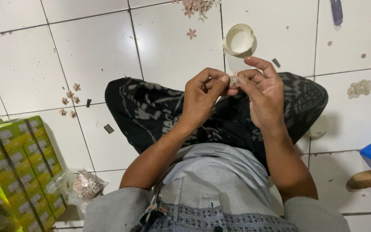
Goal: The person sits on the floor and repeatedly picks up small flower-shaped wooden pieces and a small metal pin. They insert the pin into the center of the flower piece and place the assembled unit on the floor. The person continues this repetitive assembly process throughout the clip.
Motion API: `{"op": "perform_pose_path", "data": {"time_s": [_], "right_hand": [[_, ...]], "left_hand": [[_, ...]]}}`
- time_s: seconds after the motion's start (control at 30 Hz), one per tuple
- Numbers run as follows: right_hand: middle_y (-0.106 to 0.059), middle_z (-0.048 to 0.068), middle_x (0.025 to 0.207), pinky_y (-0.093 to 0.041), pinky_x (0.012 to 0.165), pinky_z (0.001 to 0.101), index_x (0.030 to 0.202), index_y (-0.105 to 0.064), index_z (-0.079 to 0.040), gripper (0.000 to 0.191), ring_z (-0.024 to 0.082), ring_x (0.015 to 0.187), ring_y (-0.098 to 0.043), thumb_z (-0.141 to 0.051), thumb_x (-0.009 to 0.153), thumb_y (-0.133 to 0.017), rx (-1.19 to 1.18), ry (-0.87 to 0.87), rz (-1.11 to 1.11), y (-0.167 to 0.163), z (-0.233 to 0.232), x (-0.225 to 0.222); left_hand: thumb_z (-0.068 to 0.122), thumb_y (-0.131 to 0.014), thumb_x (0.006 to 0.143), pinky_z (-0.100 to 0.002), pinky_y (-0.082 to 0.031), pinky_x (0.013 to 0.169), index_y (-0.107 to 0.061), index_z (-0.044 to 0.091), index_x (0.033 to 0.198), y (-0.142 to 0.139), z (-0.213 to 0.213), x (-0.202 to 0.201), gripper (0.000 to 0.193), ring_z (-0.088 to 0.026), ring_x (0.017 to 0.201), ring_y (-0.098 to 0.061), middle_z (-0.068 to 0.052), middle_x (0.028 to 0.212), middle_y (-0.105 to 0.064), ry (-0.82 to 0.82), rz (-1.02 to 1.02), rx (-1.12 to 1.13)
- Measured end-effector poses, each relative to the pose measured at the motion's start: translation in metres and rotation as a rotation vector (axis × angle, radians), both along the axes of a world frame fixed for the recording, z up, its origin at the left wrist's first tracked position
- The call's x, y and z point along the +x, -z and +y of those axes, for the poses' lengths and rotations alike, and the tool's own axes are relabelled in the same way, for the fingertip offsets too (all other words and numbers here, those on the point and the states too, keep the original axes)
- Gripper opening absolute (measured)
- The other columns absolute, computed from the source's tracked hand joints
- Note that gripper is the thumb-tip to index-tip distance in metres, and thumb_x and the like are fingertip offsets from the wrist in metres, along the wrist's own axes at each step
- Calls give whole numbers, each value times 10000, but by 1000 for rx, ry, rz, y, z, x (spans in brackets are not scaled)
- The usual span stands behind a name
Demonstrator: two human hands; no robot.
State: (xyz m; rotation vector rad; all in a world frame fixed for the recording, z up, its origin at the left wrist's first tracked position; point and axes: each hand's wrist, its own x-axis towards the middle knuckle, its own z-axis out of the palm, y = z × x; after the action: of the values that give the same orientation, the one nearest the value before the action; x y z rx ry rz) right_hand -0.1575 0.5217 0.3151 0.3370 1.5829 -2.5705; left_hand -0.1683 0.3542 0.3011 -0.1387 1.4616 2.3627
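While both hands meet over lap, left hand (202, 96) and right hand (263, 96) pinch tiny flower piece (234, 79) between fingertips; white cup (238, 39) on tiles just beyond grip.

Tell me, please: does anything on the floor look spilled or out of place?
Yes. Small flower pieces lie loose on the tiles, and a white tub lies tipped on its side. Both hands, left and right, pinch one flower.
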Motion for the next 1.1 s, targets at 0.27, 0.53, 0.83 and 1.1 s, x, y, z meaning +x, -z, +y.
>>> {"op": "perform_pose_path", "data": {"time_s": [0.27, 0.53, 0.83, 1.1], "right_hand": [[-701, 131, 1023, -618, 825, 301, 1409, -462, 41, 475, 161, 914, -706, 71, 989, -683, 106, -35, 73, 1, -3, 1], [-700, 122, 1029, -582, 891, 261, 1426, -469, 49, 462, 138, 965, -693, 60, 1020, -688, 164, 11, 51, 0, 1, 3], [-710, 136, 1003, -614, 753, 288, 1404, -455, 47, 449, 149, 850, -703, 59, 1009, -667, 185, 20, 75, -3, -3, 6], [-711, 180, 1076, -577, 949, 314, 1471, -462, 89, 420, 187, 973, -692, 65, 1094, -644, 297, 26, 93, 18, -6, 8]], "left_hand": [[116, -621, 1079, -292, -626, 844, -646, -59, 1111, 4, -1, 6, 180, -148, 899, -714, -120, 990, -732, 2, 14, -53], [177, -580, 1083, -316, -655, 861, -645, -52, 1093, 2, -6, 1, 238, -183, 894, -766, -136, 996, -755, 46, -88, 135], [129, -669, 1054, -276, -604, 777, -655, -70, 1063, 1, 1, 3, 200, -142, 829, -718, -121, 888, -756, 85, 49, -125], [113, -661, 1029, -332, -640, 840, -632, -82, 1141, 21, -24, -4, 227, -194, 928, -734, -162, 1042, -732, -31, 6, 97]]}}
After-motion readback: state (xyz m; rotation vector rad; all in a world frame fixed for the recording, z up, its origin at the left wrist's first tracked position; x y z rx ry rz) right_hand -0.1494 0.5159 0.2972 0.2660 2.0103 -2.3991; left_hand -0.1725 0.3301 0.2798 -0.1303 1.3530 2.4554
